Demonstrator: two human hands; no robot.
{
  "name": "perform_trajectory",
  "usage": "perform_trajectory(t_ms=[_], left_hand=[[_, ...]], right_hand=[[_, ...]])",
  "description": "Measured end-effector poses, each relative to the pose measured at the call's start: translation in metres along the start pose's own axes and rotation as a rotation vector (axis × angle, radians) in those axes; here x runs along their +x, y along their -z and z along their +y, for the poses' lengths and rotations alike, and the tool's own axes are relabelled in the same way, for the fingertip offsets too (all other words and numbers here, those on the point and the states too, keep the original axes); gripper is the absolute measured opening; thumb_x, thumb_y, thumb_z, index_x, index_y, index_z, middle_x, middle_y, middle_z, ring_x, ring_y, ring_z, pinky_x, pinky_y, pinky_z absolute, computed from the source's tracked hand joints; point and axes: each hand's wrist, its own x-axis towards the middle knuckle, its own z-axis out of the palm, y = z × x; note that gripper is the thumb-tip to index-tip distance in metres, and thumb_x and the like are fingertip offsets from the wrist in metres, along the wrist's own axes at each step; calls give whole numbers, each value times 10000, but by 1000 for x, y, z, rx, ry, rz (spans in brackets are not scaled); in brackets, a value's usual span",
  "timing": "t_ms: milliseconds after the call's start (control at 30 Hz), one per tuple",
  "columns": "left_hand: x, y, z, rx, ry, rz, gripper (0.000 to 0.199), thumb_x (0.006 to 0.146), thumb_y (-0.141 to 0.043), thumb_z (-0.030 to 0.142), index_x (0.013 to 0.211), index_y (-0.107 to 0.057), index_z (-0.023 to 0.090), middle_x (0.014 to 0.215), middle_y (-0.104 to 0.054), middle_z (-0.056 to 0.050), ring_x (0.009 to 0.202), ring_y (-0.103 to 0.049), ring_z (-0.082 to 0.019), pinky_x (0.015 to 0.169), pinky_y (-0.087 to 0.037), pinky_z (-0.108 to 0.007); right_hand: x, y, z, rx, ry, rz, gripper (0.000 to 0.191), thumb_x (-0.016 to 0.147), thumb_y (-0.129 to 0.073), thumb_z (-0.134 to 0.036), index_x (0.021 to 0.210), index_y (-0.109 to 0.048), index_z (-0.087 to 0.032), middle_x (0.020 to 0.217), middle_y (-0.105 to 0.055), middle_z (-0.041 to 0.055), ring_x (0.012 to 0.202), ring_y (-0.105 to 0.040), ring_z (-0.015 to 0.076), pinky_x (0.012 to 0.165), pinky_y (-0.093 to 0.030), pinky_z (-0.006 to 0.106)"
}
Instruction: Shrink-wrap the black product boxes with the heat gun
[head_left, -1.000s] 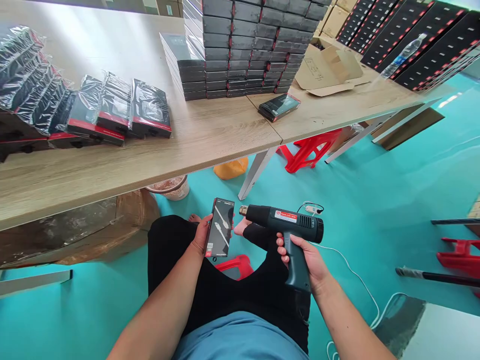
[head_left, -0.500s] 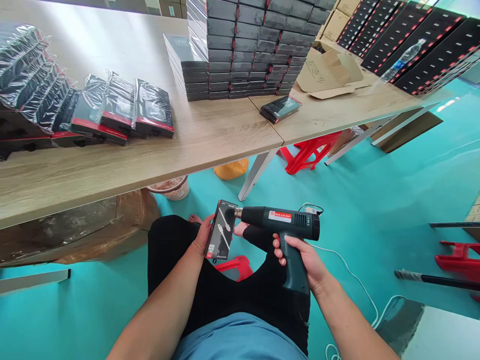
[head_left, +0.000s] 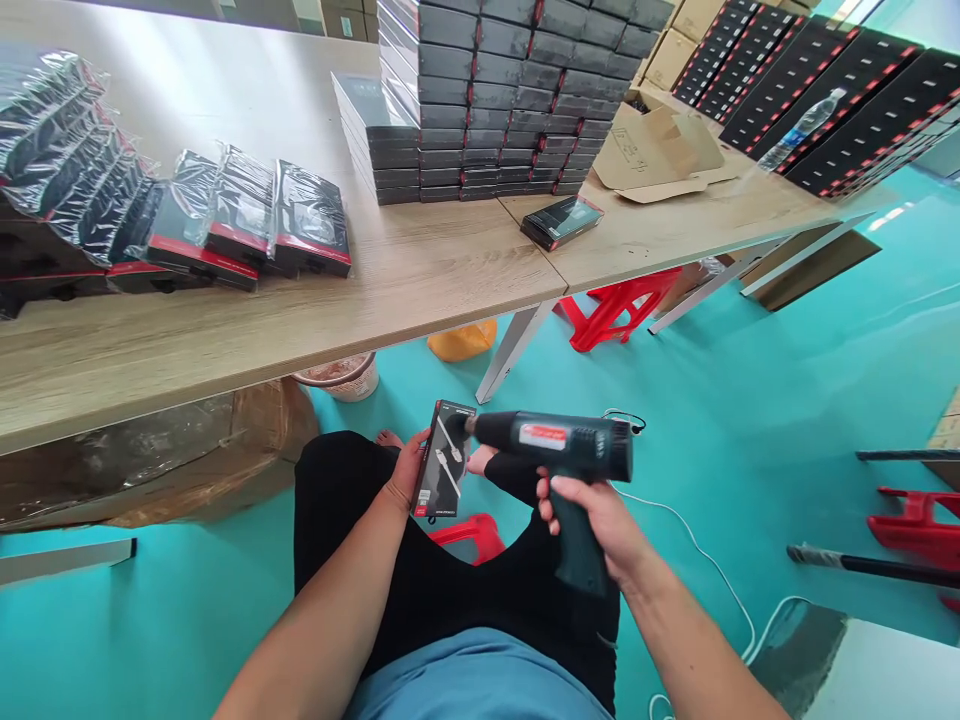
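Note:
Between my knees, my left hand (head_left: 411, 468) grips the left edge of a flat black box (head_left: 441, 470) with a picture of white cables on its face. My right hand (head_left: 589, 515) is wrapped round the handle of a dark green heat gun (head_left: 559, 445) with a red label. The gun's metal nozzle points left, over the upper right part of the box face. Whether nozzle and box touch, I cannot tell. On the table, boxes in loose, wrinkled clear film (head_left: 307, 220) lie at the left, and a single black box (head_left: 561, 220) lies near the front edge.
A tall stack of black boxes (head_left: 495, 110) stands on the wooden table (head_left: 420, 270). Flattened cardboard (head_left: 652, 150) and a plastic bottle (head_left: 802, 130) are at the right. Below are a bucket (head_left: 345, 375), a table leg (head_left: 514, 350), red stools (head_left: 622, 310) and a white cord (head_left: 697, 540).
My right hand has moved the heat gun slightly left, and it looks blurred now. The box in my left hand has hardly moved.

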Motion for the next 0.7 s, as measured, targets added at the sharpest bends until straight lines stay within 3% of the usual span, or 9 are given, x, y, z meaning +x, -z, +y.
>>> perform_trajectory(t_ms=[67, 167, 467, 700], left_hand=[[0, 1, 0, 15, 14, -16, 537, 926, -499, 507, 1044, -726, 34, 865, -763, -215, 705, -732, -315, 678, -585, -420], [1, 1, -1, 27, 35, -3, 524, 931, -504, 500, 1038, -727, 38, 851, -761, -211, 690, -728, -303, 664, -584, -404], [0, -5, 1, 35, 45, 58, 508, 936, -527, 505, 1080, -722, 59, 835, -766, -182, 670, -727, -292, 644, -589, -391], [-1, -6, 1, 34, 58, 8, 492, 922, -550, 501, 1074, -724, 67, 818, -769, -164, 663, -730, -296, 617, -588, -386]], right_hand=[[8, 3, -4, 161, -10, 87, 266, 749, -791, -314, 934, -753, -126, 797, -711, 53, 635, -644, 138, 500, -539, 208], [14, 6, -11, 246, -43, 58, 247, 748, -776, -279, 923, -759, -106, 786, -703, 62, 625, -639, 136, 498, -546, 207], [14, 0, -21, 210, -68, 9, 208, 815, -719, -258, 954, -760, -109, 809, -706, 70, 634, -643, 137, 504, -557, 207], [11, -15, -30, 45, -24, -14, 229, 785, -748, -311, 938, -748, -141, 810, -713, 52, 640, -638, 133, 522, -545, 214]])
